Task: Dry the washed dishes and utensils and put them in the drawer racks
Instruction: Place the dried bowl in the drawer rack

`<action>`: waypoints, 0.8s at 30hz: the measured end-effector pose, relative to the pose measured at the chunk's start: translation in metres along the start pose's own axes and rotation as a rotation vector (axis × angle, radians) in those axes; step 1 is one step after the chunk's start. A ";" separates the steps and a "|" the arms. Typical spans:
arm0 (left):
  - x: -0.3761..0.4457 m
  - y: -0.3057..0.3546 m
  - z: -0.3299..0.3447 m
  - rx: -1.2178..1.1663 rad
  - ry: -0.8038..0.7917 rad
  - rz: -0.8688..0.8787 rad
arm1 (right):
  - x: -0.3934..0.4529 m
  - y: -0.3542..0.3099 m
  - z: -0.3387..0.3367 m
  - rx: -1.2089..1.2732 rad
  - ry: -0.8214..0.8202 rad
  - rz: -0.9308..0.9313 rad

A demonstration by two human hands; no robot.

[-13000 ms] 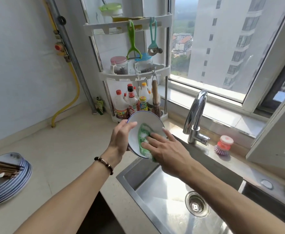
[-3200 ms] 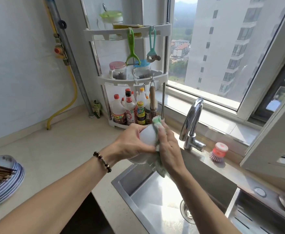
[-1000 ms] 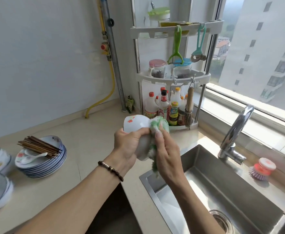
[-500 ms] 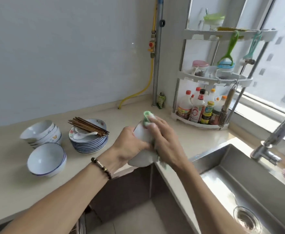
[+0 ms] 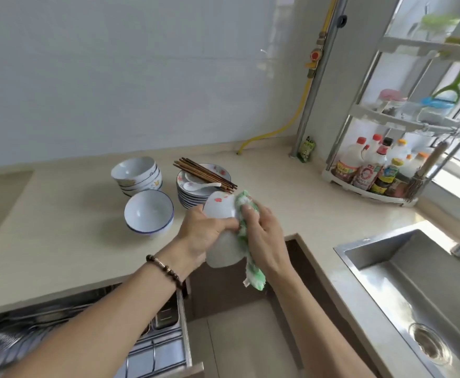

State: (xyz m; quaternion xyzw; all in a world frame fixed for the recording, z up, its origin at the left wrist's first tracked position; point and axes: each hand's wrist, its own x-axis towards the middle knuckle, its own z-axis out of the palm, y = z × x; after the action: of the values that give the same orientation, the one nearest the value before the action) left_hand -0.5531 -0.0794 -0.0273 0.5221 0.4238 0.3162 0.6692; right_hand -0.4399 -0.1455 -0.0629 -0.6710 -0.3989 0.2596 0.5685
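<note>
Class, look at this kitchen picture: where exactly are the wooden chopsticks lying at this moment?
In the head view, the chopsticks lie across the top of the stack of plates on the counter, beside a white spoon, just right of the stacked bowls.

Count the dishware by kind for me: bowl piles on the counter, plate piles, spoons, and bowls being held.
Bowl piles: 2
Plate piles: 1
Spoons: 1
Held bowls: 1
Total: 5

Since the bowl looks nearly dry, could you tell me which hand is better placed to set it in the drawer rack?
Probably the left hand: it grips the bowl, and the drawer rack lies below it.
</note>
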 end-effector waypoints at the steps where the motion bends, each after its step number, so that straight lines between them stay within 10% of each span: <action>1: -0.001 0.000 -0.004 0.049 -0.006 0.014 | -0.002 0.003 0.002 0.033 -0.016 0.003; 5: -0.016 -0.012 -0.018 0.078 -0.004 -0.038 | -0.009 0.006 0.006 0.600 -0.132 0.485; 9: -0.020 -0.046 -0.030 -0.108 0.240 -0.078 | -0.022 0.023 0.043 0.549 -0.050 0.705; 16: -0.040 -0.108 -0.088 0.366 0.441 -0.061 | -0.062 0.052 0.099 0.354 -0.141 0.740; 24: -0.070 -0.133 -0.218 0.319 0.569 -0.259 | -0.096 0.052 0.187 0.170 -0.351 0.652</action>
State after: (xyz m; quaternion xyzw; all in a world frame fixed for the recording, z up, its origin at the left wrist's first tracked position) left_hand -0.7820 -0.0799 -0.1602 0.4530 0.7000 0.2914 0.4690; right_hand -0.6301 -0.1227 -0.1645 -0.6585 -0.2331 0.5700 0.4326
